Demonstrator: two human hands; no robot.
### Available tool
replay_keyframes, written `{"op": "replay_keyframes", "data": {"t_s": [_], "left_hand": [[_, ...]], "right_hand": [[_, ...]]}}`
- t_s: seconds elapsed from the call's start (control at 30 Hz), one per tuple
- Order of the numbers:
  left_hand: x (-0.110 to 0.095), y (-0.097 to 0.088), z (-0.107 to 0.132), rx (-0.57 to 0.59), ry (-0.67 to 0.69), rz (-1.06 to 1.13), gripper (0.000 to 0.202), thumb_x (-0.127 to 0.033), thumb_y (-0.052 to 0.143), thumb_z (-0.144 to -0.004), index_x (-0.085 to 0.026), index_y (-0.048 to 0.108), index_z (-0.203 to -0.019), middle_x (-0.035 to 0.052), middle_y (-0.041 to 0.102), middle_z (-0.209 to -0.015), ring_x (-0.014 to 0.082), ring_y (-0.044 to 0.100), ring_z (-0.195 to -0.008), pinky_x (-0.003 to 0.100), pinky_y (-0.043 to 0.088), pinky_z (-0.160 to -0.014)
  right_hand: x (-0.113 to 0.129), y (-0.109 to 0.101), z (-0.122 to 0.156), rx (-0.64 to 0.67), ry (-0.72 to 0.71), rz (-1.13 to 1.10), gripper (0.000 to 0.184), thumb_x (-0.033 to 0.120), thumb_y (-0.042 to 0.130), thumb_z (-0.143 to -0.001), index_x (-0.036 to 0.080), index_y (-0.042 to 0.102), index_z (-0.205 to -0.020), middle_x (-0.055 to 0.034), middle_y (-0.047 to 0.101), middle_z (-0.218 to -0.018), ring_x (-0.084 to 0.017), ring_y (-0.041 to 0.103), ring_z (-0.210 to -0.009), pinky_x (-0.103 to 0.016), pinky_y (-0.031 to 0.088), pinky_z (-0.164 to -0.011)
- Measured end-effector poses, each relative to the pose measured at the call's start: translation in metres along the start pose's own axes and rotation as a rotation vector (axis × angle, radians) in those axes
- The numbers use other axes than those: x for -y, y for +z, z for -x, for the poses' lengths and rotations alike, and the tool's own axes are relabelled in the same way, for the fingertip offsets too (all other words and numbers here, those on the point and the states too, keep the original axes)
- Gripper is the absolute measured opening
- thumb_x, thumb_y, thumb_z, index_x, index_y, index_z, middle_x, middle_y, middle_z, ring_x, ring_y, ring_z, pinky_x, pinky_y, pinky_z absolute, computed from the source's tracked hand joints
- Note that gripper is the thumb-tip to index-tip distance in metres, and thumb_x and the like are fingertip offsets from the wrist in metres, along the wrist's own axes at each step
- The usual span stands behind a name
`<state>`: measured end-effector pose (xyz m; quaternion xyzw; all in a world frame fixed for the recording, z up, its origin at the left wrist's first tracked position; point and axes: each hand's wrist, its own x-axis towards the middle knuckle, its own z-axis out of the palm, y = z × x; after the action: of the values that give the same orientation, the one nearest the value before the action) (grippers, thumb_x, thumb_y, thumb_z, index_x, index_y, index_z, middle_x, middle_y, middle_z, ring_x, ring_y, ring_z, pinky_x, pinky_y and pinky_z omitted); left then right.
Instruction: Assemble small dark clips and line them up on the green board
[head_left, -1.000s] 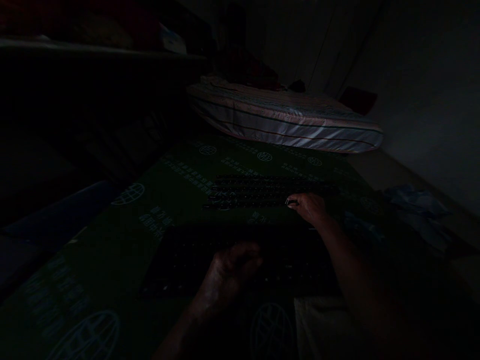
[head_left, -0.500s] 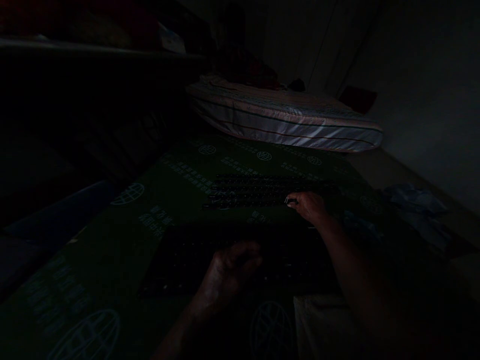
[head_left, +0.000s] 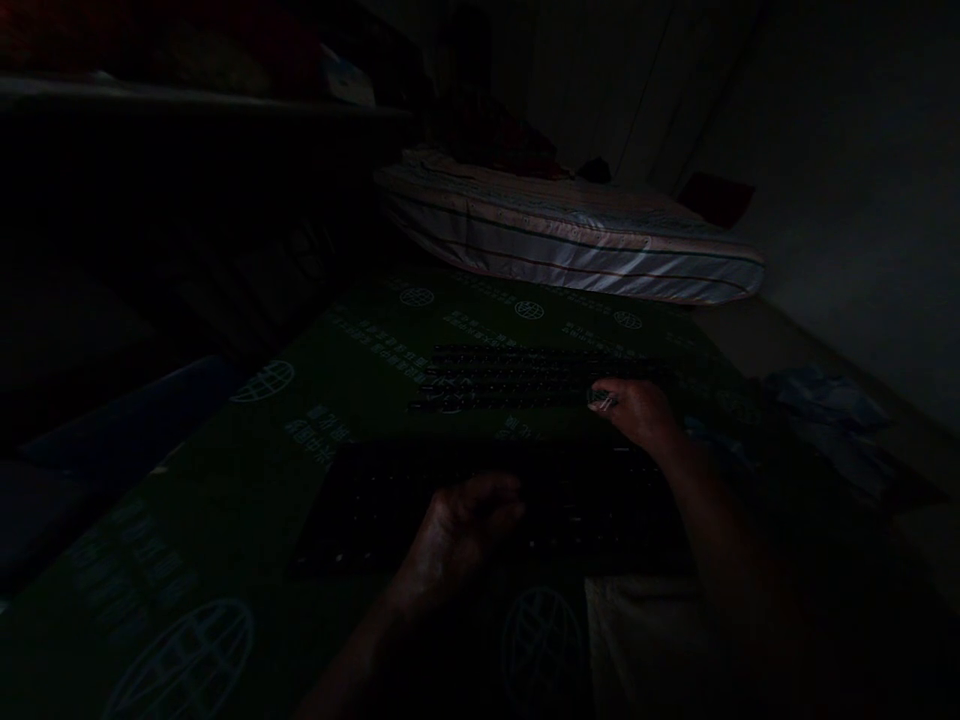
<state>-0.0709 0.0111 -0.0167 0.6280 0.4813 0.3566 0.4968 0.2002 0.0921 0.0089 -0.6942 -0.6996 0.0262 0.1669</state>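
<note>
The scene is very dark. My left hand [head_left: 465, 520] is curled over a wide black panel [head_left: 360, 510] dotted with small light specks, its thumb and fingers bent toward each other; whatever lies between them is lost in shadow. Farther off, my right hand [head_left: 637, 410] pinches a small pale-edged thing [head_left: 602, 401] too dim to name. Its fingertips are by the right part of several long thin black strips [head_left: 495, 405], which lie side by side behind the panel and also carry light specks.
A green printed sheet [head_left: 300, 400] with white globes and lettering lies under everything. Behind it is a striped mattress [head_left: 570, 240]. A beige cloth-like piece [head_left: 637, 640] lies at the front, crumpled bluish material [head_left: 825, 400] at right, and a blue object [head_left: 135, 420] at left.
My right hand has shifted slightly to the right, and its pinched fingers have turned a little. My left hand keeps its curled pose over the panel. The view has moved slightly.
</note>
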Motion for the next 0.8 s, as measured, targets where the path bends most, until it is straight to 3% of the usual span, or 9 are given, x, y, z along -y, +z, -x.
{"op": "replay_keyframes", "data": {"t_s": [0.17,0.3,0.4,0.5,0.6,0.8], "left_hand": [[-0.007,0.001,0.001,0.003,-0.006,0.047,0.019,-0.026,0.064,-0.073,-0.020,0.067,-0.091,0.0014,0.072,-0.087,0.0185,0.066,-0.081,0.026,0.053,-0.069],[-0.013,0.002,0.005,0.021,-0.034,0.069,0.022,-0.026,0.063,-0.074,-0.019,0.066,-0.095,0.0018,0.071,-0.088,0.0176,0.065,-0.079,0.024,0.052,-0.065],[-0.015,0.002,0.006,0.070,-0.004,0.048,0.030,-0.027,0.065,-0.074,-0.019,0.063,-0.103,0.0016,0.069,-0.088,0.0170,0.064,-0.078,0.024,0.051,-0.066],[-0.015,0.000,0.007,0.172,0.095,0.035,0.033,-0.027,0.066,-0.074,-0.019,0.063,-0.106,0.0034,0.068,-0.096,0.0182,0.063,-0.086,0.025,0.050,-0.071],[-0.016,-0.001,0.006,0.242,0.205,0.002,0.022,-0.027,0.060,-0.080,-0.019,0.067,-0.099,0.0037,0.066,-0.095,0.0168,0.062,-0.084,0.024,0.048,-0.072],[-0.020,-0.003,0.006,0.208,0.194,-0.076,0.019,-0.027,0.054,-0.083,-0.016,0.069,-0.084,0.0028,0.065,-0.080,0.0155,0.060,-0.074,0.023,0.047,-0.065]], "right_hand": [[0.011,-0.018,0.038,-0.053,0.072,-0.513,0.030,0.033,0.070,-0.065,0.017,0.069,-0.090,-0.0062,0.071,-0.079,-0.017,0.063,-0.064,-0.028,0.048,-0.057],[0.042,-0.026,0.072,0.067,0.130,-0.997,0.031,0.039,0.070,-0.066,0.015,0.068,-0.085,-0.0051,0.069,-0.071,-0.013,0.059,-0.051,-0.025,0.047,-0.045],[0.066,-0.024,0.088,0.171,0.138,-1.236,0.029,0.042,0.065,-0.071,0.015,0.066,-0.081,-0.0056,0.069,-0.070,-0.011,0.057,-0.045,-0.023,0.044,-0.039],[0.085,-0.015,0.094,0.239,0.109,-1.347,0.030,0.044,0.061,-0.075,0.015,0.066,-0.079,-0.0051,0.069,-0.071,-0.010,0.055,-0.040,-0.022,0.042,-0.036],[0.098,-0.007,0.096,0.270,0.095,-1.393,0.034,0.047,0.058,-0.076,0.014,0.065,-0.077,-0.0047,0.068,-0.070,-0.009,0.053,-0.037,-0.020,0.040,-0.034],[0.105,-0.004,0.098,0.290,0.103,-1.389,0.031,0.044,0.063,-0.073,0.014,0.064,-0.073,0.0001,0.063,-0.056,-0.008,0.051,-0.037,-0.020,0.040,-0.036]]}}
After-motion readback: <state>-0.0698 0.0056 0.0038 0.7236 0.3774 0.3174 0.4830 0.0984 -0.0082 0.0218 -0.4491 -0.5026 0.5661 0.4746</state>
